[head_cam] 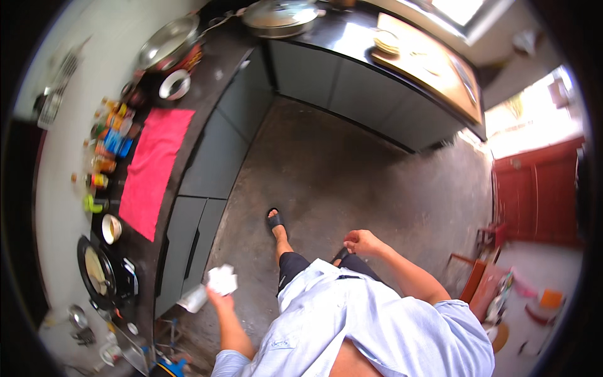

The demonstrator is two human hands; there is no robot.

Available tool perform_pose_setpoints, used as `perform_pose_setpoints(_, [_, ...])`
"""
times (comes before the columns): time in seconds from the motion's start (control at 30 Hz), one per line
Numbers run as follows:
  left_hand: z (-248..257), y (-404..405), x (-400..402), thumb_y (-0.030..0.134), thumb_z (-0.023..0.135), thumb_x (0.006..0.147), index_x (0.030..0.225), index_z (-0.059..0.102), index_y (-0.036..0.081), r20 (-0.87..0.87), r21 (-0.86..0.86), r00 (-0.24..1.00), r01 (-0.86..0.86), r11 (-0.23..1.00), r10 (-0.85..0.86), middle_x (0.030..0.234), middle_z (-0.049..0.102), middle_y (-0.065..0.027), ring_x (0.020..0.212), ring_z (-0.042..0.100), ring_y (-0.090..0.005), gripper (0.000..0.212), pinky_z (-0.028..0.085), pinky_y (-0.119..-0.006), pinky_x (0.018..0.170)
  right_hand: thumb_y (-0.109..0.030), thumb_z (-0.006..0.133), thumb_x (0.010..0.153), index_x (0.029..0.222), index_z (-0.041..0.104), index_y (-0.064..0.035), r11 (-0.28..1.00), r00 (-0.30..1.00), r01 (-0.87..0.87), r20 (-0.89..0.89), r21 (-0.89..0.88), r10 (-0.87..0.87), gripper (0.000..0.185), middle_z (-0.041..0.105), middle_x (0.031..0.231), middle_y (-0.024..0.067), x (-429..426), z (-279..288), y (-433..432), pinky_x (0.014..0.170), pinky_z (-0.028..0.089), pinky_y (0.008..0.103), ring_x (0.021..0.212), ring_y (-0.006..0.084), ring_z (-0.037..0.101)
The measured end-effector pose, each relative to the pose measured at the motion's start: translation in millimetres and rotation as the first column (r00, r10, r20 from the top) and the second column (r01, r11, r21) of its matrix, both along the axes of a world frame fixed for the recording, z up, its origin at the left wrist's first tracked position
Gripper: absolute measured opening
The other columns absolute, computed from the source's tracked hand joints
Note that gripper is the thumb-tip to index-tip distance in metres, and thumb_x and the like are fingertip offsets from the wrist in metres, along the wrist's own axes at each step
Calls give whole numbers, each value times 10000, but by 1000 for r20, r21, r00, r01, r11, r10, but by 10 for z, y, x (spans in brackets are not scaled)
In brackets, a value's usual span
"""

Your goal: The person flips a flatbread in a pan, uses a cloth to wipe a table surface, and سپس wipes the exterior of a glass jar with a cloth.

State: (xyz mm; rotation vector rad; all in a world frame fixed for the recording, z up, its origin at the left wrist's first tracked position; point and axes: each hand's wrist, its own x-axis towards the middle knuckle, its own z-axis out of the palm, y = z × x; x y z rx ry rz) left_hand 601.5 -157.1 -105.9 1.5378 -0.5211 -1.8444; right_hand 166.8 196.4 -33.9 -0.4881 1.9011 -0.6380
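My left hand (pixel 220 298) is low at the left, beside the grey cabinets. It grips a crumpled white bundle (pixel 223 280), perhaps paper or a cloth, and a whitish tube-like piece (pixel 193 299) sticks out on its left side. I cannot tell whether the two are one thing. My right hand (pixel 360 242) hangs over the floor in front of my shorts, its fingers loosely curled, and no object shows in it. A pink cloth (pixel 158 165) lies spread on the dark counter at the left.
Bottles (pixel 115 122), a bowl (pixel 111 229) and a black round pan (pixel 96 273) stand along the left counter (pixel 207 80). A lidded pan (pixel 281 19) and a wooden board (pixel 424 56) with a knife lie on the far counter. A red wooden door (pixel 537 188) is at the right.
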Motion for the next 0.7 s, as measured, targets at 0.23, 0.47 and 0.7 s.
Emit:
perform_pose_setpoints(0.23, [1063,1155,-2793,259,587,1003,1257,623,18,-284,-182,657,678,712,-698,1226,670,-114,1139,644,-251,351,501,-405,1006,-260,738,926,1187,673,-64,707,712,659,518,-259,-474,332,695,905,12,55,423,1086,620,501,241,742,74,638])
perform_pose_setpoints(0.47, [2659,1815,-3703,192,620,922,1306,505,7,-651,-305,158,842,446,-742,1269,615,-146,1170,612,-271,441,469,-424,1050,-409,700,945,1429,442,-33,383,599,797,695,-468,-397,665,553,1331,92,-153,1683,866,939,539,384,1176,184,573])
perform_pose_setpoints(0.7, [2080,1557,-3367,145,706,937,1176,583,42,-335,-281,217,906,317,-917,1030,651,-36,922,616,-105,288,523,-281,824,-255,638,1001,1124,648,-8,437,594,801,630,-409,-500,276,705,1009,67,-139,1764,80,790,575,320,890,159,692])
